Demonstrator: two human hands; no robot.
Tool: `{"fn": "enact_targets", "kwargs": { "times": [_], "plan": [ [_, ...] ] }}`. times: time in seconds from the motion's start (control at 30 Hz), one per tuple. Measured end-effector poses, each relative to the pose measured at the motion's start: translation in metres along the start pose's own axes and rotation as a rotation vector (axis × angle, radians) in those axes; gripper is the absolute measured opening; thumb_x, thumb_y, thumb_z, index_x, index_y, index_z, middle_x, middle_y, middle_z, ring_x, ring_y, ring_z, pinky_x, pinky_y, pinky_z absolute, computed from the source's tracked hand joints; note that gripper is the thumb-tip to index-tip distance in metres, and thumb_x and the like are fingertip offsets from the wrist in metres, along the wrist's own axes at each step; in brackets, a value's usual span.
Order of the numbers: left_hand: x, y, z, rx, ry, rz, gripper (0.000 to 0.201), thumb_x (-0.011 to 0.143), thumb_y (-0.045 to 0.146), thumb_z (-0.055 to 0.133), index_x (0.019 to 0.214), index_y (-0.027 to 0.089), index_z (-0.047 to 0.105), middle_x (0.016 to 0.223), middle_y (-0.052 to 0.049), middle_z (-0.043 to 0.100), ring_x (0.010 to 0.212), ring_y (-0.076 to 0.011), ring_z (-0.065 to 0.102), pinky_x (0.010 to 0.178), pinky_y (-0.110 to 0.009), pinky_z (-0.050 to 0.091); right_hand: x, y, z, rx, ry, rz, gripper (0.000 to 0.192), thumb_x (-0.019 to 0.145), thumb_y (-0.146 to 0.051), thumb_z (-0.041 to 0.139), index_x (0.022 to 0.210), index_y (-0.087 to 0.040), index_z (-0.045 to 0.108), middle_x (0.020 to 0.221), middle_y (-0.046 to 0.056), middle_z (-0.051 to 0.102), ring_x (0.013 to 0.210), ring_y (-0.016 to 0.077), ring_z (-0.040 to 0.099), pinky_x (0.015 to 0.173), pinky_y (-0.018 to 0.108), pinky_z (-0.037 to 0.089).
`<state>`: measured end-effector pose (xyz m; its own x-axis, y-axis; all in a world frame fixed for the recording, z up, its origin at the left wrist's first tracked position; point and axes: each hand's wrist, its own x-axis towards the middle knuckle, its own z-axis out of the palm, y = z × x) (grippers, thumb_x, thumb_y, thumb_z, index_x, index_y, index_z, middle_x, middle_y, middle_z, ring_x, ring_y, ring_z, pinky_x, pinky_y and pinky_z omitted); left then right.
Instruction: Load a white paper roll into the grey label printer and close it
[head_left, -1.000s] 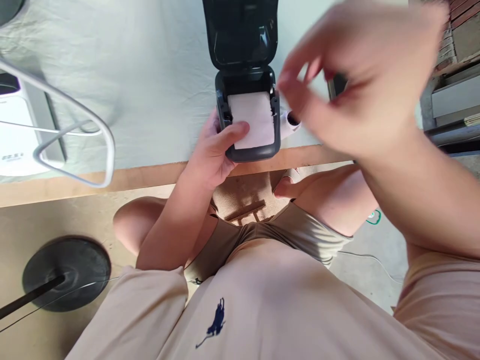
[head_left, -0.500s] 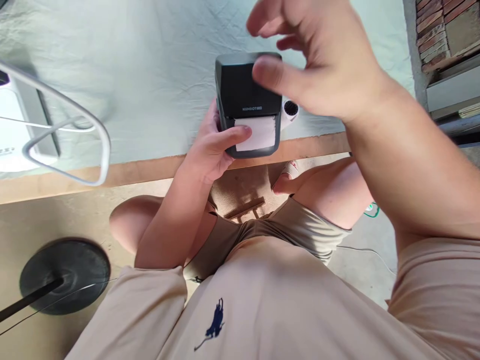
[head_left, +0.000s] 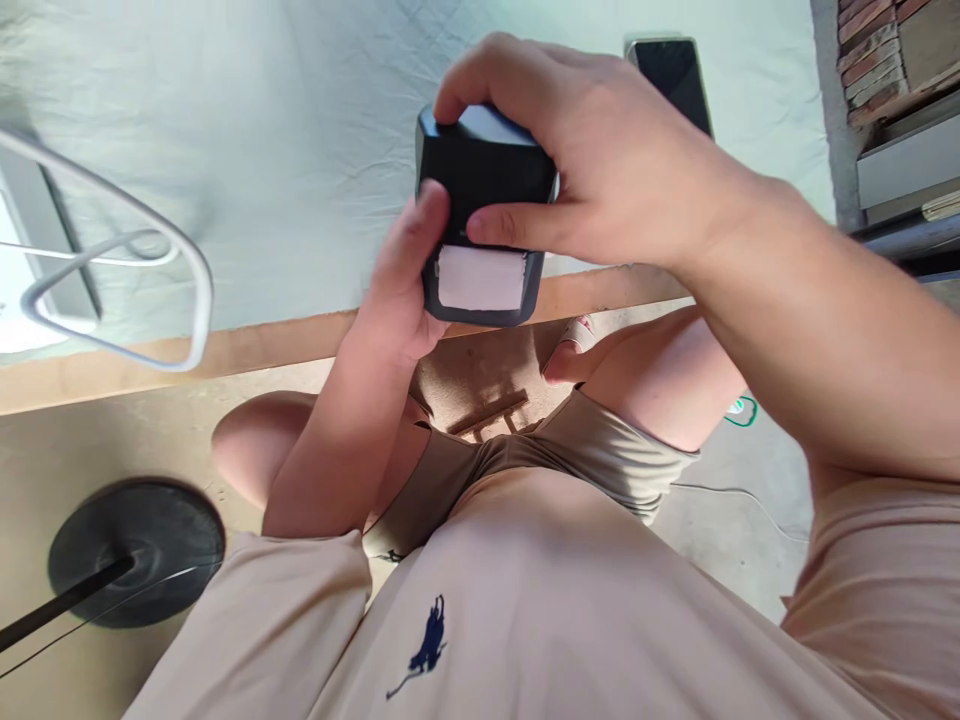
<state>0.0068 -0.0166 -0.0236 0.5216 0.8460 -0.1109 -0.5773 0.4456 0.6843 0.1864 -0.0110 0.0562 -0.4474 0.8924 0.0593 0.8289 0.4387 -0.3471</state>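
Seen from above, looking down past a beige shirt and bare knees, a person sits at the near edge of a surface (head_left: 300, 345) covered by a pale, wrinkled cloth, with a strip of bare wood along its rim. At far left a white wire frame (head_left: 150, 260) lies on the cloth beside part of a white appliance, and lower left, down on the floor, is a round black stand base (head_left: 135, 550). In the centre, the left hand (head_left: 401, 290) cups the left side of a small black label printer (head_left: 484, 190), thumb laid up along its front corner. The printer is held right at the surface's rim, partly overhanging it, lid closed, with white label paper (head_left: 481, 278) showing at its front slot. The right hand (head_left: 600, 165) clamps over the top, fingers curled across the lid and thumb pressed on the front just above the paper. The printer looks like rigid, smooth plastic, probably light and somewhat slippery; the flat sides seem the safest hold, since the paper is thin and would crease. Farther right, a dark phone (head_left: 671, 75) lies on the cloth behind the right wrist. Open cloth lies to the left and beyond; the drop-off sits directly beneath.
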Motion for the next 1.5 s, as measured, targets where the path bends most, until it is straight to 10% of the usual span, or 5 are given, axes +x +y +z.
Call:
{"fn": "enact_targets", "kwargs": {
  "times": [0.3,0.63,0.87,1.2,1.5],
  "plan": [
    [0.011,0.004,-0.004,-0.119,0.141,-0.123,0.05,0.114,0.044,0.031,0.107,0.015,0.071,0.11,-0.006,0.082,0.144,-0.0248,0.063,0.125,-0.043,0.055,-0.008,-0.006,-0.006,-0.08,0.008,0.082,0.073,0.078,-0.041,0.078,0.145,-0.022,0.058,0.143,0.003,0.058,0.132,0.0218,0.06,0.114,0.037,0.052],
    [0.012,0.01,0.0,-0.021,0.187,-0.217,0.054,0.114,0.03,0.02,0.11,0.007,0.068,0.094,-0.003,0.078,0.126,-0.0302,0.075,0.109,-0.054,0.061,-0.009,-0.027,-0.011,-0.155,-0.077,0.196,0.078,0.079,-0.045,0.083,0.149,-0.028,0.055,0.145,0.004,0.057,0.134,0.0291,0.059,0.113,0.042,0.054],
    [0.006,-0.001,-0.014,0.026,0.153,-0.114,0.03,0.105,0.043,0.056,0.101,0.019,0.073,0.099,0.0,0.082,0.113,-0.027,0.077,0.091,-0.032,0.067,-0.005,-0.036,-0.011,-0.184,-0.109,0.221,0.077,0.079,-0.044,0.078,0.151,-0.027,0.056,0.146,0.003,0.061,0.133,0.0311,0.063,0.116,0.051,0.052],
    [0.006,0.002,0.0,-0.102,-0.052,-0.082,0.034,0.108,0.039,0.045,0.107,0.022,0.074,0.115,-0.003,0.08,0.129,-0.0257,0.071,0.109,-0.035,0.063,-0.01,-0.02,-0.013,-0.248,0.344,0.354,0.059,0.109,-0.048,0.027,0.13,-0.019,0.073,0.102,0.006,0.072,0.114,0.0243,0.072,0.112,0.044,0.052],
    [0.008,-0.008,-0.005,-0.007,-0.041,-0.005,0.027,0.105,0.043,0.055,0.105,0.024,0.074,0.106,-0.003,0.078,0.126,-0.0248,0.069,0.096,-0.031,0.063,0.002,-0.041,-0.009,-0.489,-0.09,0.454,0.045,0.083,-0.041,0.076,0.127,-0.032,0.072,0.115,0.004,0.076,0.117,0.0386,0.072,0.099,0.061,0.059]
  ]
}}
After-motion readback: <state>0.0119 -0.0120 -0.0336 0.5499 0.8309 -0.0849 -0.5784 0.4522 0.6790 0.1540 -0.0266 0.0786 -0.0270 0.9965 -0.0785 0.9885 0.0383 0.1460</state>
